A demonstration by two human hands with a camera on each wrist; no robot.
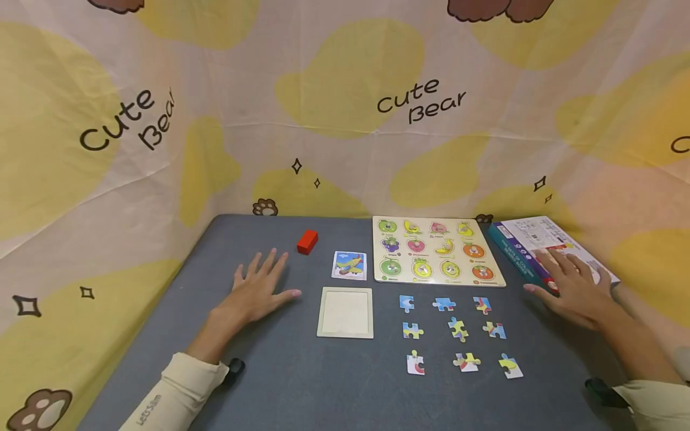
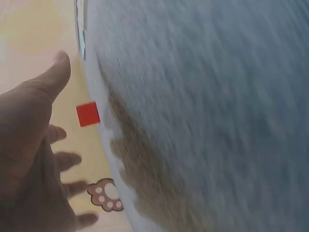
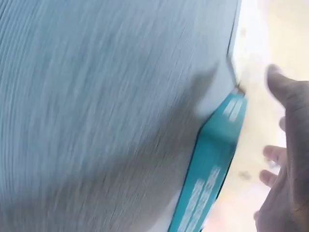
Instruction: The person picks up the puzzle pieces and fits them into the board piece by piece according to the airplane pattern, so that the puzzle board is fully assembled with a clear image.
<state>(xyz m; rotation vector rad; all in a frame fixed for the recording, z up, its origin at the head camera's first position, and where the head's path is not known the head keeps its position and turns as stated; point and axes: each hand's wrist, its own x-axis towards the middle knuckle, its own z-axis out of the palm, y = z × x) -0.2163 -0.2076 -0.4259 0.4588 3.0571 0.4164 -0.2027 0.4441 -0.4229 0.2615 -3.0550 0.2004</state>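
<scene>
My left hand (image 1: 257, 293) has its fingers spread, palm down above the left of the table, holding nothing. Just past its fingertips stands a red block (image 1: 307, 242), also in the left wrist view. My right hand (image 1: 579, 287), fingers also spread, overlaps the near end of a flat teal-edged box (image 1: 530, 230) and grips nothing. Between the hands lie a square white puzzle tray (image 1: 345, 313) and a picture card of a yellow airplane (image 1: 349, 265). Several loose jigsaw pieces (image 1: 458, 329) are laid out in rows right of the tray.
A fruit puzzle board (image 1: 439, 251) lies at the back of the grey table (image 1: 345, 389), left of the box. A printed cloth (image 1: 345, 108) hangs behind the table and along its sides.
</scene>
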